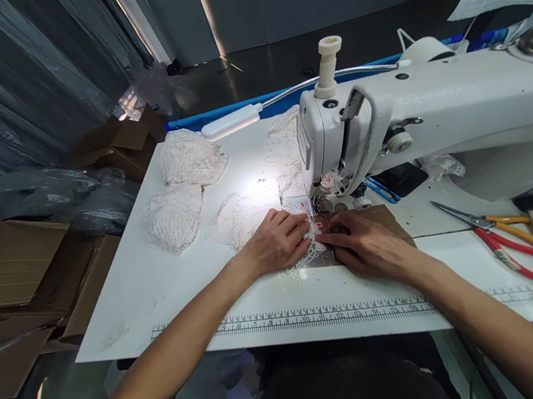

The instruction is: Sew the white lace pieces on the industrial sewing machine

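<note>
My left hand (278,241) lies flat, fingers together, pressing a white lace piece (237,221) onto the table just in front of the needle of the white sewing machine (425,113). My right hand (361,242) rests beside it on a brown card (388,217), fingertips pinching the lace edge near a small red tag (320,224). The two hands almost touch under the machine's presser foot (320,204).
More lace pieces (189,158) (173,217) lie on the white table (158,284) at the left. Red-handled (524,260) and yellow-handled scissors (503,223) lie at the right. A gooseneck lamp (231,123) lights the work. Cardboard boxes (14,266) stand left of the table. A ruler strip (325,315) runs along the front edge.
</note>
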`<state>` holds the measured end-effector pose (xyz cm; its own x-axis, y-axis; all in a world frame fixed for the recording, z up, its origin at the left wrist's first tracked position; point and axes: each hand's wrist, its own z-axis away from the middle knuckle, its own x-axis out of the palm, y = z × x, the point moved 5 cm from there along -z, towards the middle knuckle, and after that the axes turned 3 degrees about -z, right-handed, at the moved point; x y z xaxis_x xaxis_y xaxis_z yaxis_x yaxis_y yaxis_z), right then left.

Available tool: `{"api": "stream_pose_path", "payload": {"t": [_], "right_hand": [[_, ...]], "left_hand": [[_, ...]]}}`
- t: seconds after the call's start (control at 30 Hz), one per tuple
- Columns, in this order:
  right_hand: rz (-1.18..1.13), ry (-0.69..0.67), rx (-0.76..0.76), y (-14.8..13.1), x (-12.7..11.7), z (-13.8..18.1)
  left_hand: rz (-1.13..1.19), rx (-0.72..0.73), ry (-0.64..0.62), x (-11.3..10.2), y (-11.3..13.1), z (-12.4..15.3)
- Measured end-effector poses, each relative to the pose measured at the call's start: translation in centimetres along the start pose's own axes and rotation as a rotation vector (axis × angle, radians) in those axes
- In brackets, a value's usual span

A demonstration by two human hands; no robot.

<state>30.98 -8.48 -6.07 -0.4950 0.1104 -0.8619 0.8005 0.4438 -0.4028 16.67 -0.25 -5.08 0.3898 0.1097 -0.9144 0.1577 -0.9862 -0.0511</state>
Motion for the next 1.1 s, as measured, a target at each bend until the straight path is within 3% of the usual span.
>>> {"api": "stream_pose_path", "payload": {"t": [0.3,0.47,0.67,1.1], "right_hand": [[0.026,-0.027,0.012,0.0,0.1,0.1],[0.079,-0.03,-0.014,-0.5,0.0,0.0],[0.183,-0.034,0.063,-0.6,0.4,-0.3],[0.248,-0.034,0.126,-0.8,0.8,-0.8]], "left_hand": [[0.047,-0.053,-0.01,0.0,0.0,0.0],[0.009,-0.156,-0.123,-0.1,0.5,-0.1],[-0.005,-0.055,-0.158,0.1,-0.3,-0.9],[0.075,-0.079,-0.054,0.6,-1.4,-0.9]]}}
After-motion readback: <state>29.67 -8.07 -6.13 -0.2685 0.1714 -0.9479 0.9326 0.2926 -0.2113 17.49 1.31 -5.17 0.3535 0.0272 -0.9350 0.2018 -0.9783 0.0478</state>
